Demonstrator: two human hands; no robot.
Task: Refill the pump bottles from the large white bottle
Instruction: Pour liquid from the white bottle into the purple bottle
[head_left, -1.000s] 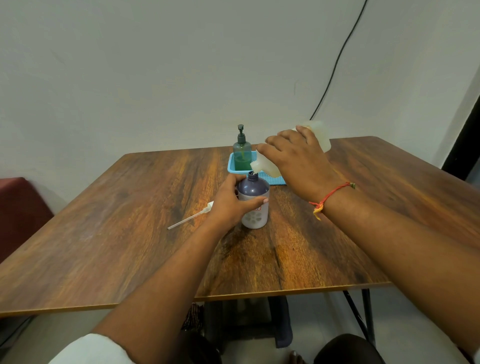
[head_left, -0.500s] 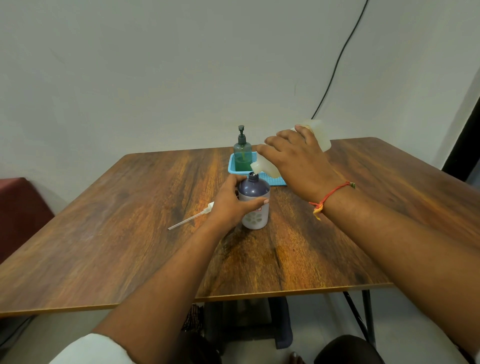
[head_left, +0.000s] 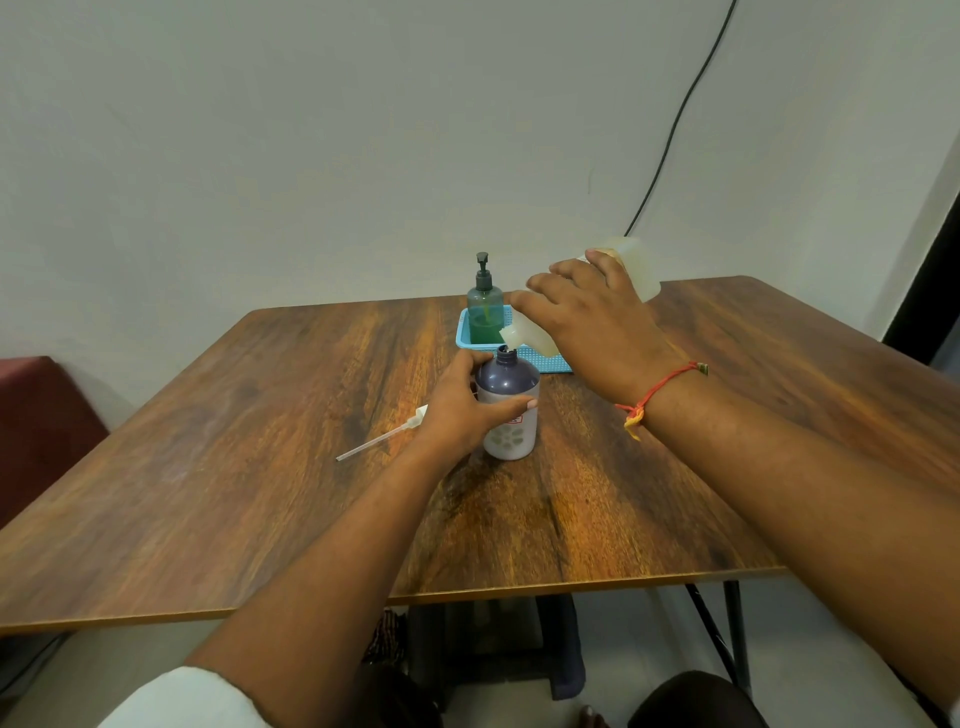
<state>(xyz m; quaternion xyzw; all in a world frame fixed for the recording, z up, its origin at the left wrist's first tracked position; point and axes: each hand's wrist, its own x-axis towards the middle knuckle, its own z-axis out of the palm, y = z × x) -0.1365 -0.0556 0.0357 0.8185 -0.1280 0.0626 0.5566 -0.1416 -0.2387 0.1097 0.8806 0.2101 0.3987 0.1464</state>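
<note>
A purple and white bottle (head_left: 509, 410) with its pump off stands upright mid-table. My left hand (head_left: 460, 410) grips its side, thumb across the front. My right hand (head_left: 587, 322) holds the large white bottle (head_left: 641, 270) tilted down to the left, its mouth just above the purple bottle's open neck. The white pump with its long tube (head_left: 382, 439) lies on the table left of my left hand. A green pump bottle (head_left: 485, 312) stands in a blue basket (head_left: 545, 359) behind.
The wooden table (head_left: 260, 467) reaches to the wall at the back. A black cable (head_left: 675, 124) runs down the wall at the right. A dark red seat (head_left: 36, 410) sits at the left edge.
Both hands and both bottles stay almost where they were; the white bottle remains tilted over the purple bottle's neck.
</note>
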